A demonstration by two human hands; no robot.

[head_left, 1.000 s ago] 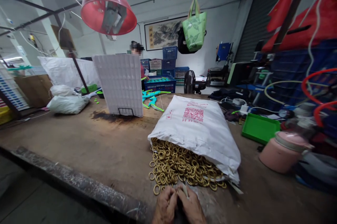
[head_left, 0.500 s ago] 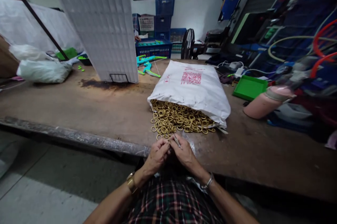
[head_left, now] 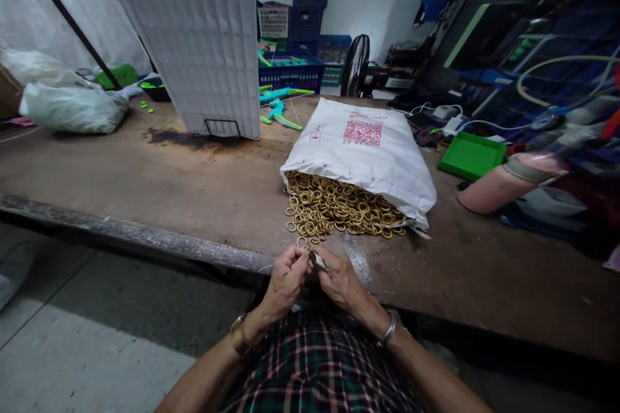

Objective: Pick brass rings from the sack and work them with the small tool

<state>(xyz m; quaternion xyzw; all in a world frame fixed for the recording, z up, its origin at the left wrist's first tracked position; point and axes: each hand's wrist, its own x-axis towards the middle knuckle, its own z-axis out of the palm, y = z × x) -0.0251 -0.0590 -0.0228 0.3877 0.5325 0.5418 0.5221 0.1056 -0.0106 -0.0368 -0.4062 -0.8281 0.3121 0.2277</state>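
At the table's front edge, my left hand (head_left: 285, 277) is closed in a pinch on what looks like a small gold ring (head_left: 309, 250), mostly hidden by the fingertips. Close against it, my right hand (head_left: 341, 278) is wrapped round a small tool with a pale, blade-like metal part (head_left: 320, 262); its handle is covered by the fingers. Just beyond both hands, a heap of gold rings (head_left: 334, 206) spills from the mouth of a white sack (head_left: 334, 154) printed with a red code. A few rings lie loose at the heap's near left side.
A tall white ribbed panel (head_left: 208, 44) stands on the wooden table (head_left: 121, 187). Behind the sack are a toy bow (head_left: 281, 106), blue crates (head_left: 307, 19) and a black fan (head_left: 356, 64). To the right lie a green tray (head_left: 469, 156) and a pink bottle (head_left: 504, 187). Plastic bags (head_left: 72, 106) sit far left.
The camera has tipped downward, so the scene sits higher in view. My hands stay together at the table edge; the tool's pale part has turned slightly and shows more flatly.
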